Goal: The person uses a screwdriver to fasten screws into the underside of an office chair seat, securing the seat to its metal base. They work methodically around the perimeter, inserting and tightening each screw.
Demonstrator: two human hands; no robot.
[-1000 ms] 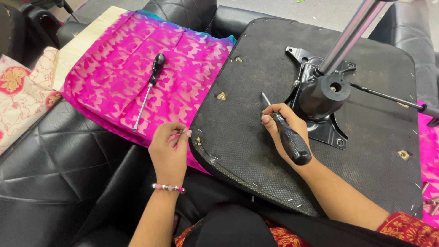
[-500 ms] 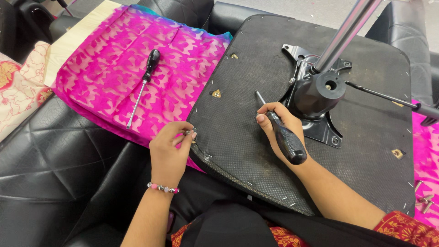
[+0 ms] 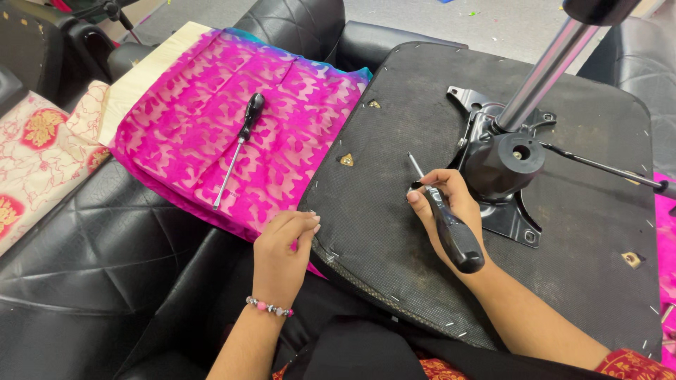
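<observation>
r hand [image 3: 451, 211] grips screwdriver [image 3: 445, 219] mid seat base [image 3: 394, 225], l hand [image 3: 282, 250] fingers curled, empty, at its edge.

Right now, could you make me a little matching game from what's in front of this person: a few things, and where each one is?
Things:
1. spare screwdriver
2. black-handled screwdriver
3. beaded bracelet
4. chrome column

Places:
A. on the left wrist
B. lying on the pink cloth
C. rising from the black mechanism on the seat base
D. gripped in the right hand

Pairs: 1-B, 2-D, 3-A, 4-C
</observation>
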